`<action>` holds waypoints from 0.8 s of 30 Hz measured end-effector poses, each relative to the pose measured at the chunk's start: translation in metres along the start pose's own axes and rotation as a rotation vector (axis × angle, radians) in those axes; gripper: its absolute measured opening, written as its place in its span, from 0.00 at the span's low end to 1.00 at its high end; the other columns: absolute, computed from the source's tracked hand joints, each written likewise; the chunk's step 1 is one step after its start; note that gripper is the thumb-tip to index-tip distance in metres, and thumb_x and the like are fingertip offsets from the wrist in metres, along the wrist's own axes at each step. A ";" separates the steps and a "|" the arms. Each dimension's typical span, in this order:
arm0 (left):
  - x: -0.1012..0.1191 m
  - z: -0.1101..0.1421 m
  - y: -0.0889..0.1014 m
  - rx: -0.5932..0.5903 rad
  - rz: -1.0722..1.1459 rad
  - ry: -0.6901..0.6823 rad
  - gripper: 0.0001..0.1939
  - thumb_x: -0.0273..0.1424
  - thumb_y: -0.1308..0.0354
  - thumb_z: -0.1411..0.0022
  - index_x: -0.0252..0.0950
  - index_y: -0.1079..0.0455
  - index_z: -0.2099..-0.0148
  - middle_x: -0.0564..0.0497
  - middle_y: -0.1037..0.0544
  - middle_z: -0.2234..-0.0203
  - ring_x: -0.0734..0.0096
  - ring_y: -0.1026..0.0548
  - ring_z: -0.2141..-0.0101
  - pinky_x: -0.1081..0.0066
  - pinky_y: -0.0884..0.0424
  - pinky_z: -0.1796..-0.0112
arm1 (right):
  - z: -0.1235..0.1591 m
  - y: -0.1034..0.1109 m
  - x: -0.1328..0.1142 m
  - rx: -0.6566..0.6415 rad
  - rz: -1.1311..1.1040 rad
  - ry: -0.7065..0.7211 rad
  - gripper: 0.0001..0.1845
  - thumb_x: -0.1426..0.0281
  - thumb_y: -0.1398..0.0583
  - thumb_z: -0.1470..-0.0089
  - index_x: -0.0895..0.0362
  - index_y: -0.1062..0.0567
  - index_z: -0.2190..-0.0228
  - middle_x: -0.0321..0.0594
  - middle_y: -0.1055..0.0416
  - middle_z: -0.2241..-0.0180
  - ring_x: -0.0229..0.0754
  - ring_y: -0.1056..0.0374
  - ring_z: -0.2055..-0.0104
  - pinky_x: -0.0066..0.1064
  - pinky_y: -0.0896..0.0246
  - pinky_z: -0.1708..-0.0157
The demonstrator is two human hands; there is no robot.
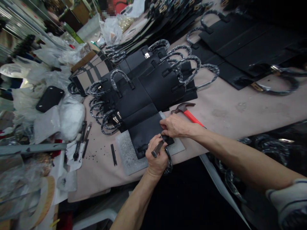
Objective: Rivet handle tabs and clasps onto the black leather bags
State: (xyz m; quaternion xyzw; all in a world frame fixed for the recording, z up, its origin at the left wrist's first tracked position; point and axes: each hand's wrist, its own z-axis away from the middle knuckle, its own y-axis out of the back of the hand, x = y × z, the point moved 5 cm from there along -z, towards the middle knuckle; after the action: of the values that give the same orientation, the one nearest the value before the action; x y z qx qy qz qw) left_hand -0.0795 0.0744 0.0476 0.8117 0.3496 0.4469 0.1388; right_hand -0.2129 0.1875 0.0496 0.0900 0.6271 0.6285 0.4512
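Note:
My left hand [157, 158] is wrapped round a short metal punch [157, 149], whose blunt end points up toward me. It rests over the near edge of a black leather bag panel [146, 132], beside a plastic-wrapped handle [169, 163]. Close by, the fingers of my right hand [174, 126] are pinched together at the panel's right edge; what they hold, if anything, is hidden. Under the panel lies a grey stone slab [127, 153]. A claw hammer [192, 116] with a red handle lies just beyond my right hand.
Black bags [144, 86] with plastic-wrapped handles overlap behind the panel. More bag pieces [244, 44] lie at the back right. Left of the slab are a dark slim pronged tool [113, 155], other hand tools [80, 140] and scattered dark bits. Plastic bags [70, 118] crowd the left side.

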 end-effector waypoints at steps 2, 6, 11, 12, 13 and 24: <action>0.001 -0.002 0.000 -0.018 -0.015 -0.021 0.06 0.21 0.40 0.33 0.35 0.26 0.56 0.43 0.17 0.57 0.61 0.18 0.52 0.59 0.20 0.49 | -0.003 0.004 0.001 -0.041 -0.009 -0.028 0.10 0.63 0.36 0.46 0.56 0.21 0.66 0.43 0.23 0.71 0.46 0.28 0.66 0.34 0.50 0.69; 0.002 -0.007 0.000 -0.053 -0.035 -0.054 0.06 0.21 0.41 0.32 0.36 0.27 0.56 0.45 0.17 0.59 0.61 0.18 0.53 0.60 0.20 0.50 | -0.014 0.014 -0.005 -0.159 0.041 -0.043 0.14 0.63 0.34 0.50 0.57 0.19 0.63 0.46 0.21 0.66 0.48 0.26 0.63 0.33 0.45 0.69; -0.004 -0.008 0.000 -0.077 -0.027 -0.040 0.05 0.23 0.40 0.32 0.36 0.26 0.55 0.45 0.17 0.58 0.62 0.18 0.53 0.61 0.20 0.50 | -0.025 0.020 -0.010 -0.234 0.044 -0.063 0.14 0.65 0.31 0.55 0.59 0.17 0.65 0.46 0.20 0.67 0.47 0.26 0.65 0.32 0.41 0.69; -0.006 -0.007 0.000 -0.086 -0.024 -0.033 0.05 0.24 0.40 0.32 0.36 0.26 0.55 0.45 0.18 0.57 0.62 0.18 0.53 0.60 0.20 0.50 | -0.026 0.020 -0.010 -0.238 0.041 -0.061 0.14 0.65 0.31 0.55 0.59 0.17 0.65 0.46 0.20 0.67 0.47 0.25 0.64 0.33 0.40 0.68; -0.008 -0.007 -0.001 -0.094 -0.020 -0.028 0.04 0.25 0.40 0.32 0.36 0.26 0.54 0.45 0.18 0.57 0.62 0.18 0.53 0.60 0.20 0.50 | -0.025 0.020 -0.010 -0.239 0.039 -0.060 0.15 0.65 0.31 0.54 0.59 0.17 0.64 0.47 0.20 0.66 0.47 0.25 0.64 0.33 0.40 0.68; -0.012 -0.010 -0.002 -0.162 -0.037 0.002 0.04 0.27 0.41 0.31 0.37 0.27 0.55 0.45 0.18 0.55 0.62 0.19 0.52 0.59 0.21 0.49 | -0.036 0.020 -0.010 -0.345 0.012 -0.123 0.19 0.66 0.27 0.59 0.60 0.17 0.63 0.46 0.20 0.65 0.49 0.25 0.62 0.35 0.35 0.63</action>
State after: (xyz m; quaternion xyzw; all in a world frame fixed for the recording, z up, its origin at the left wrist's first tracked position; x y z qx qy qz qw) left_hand -0.0930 0.0661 0.0448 0.7907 0.3272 0.4721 0.2119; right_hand -0.2405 0.1592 0.0647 0.0532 0.4807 0.7230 0.4934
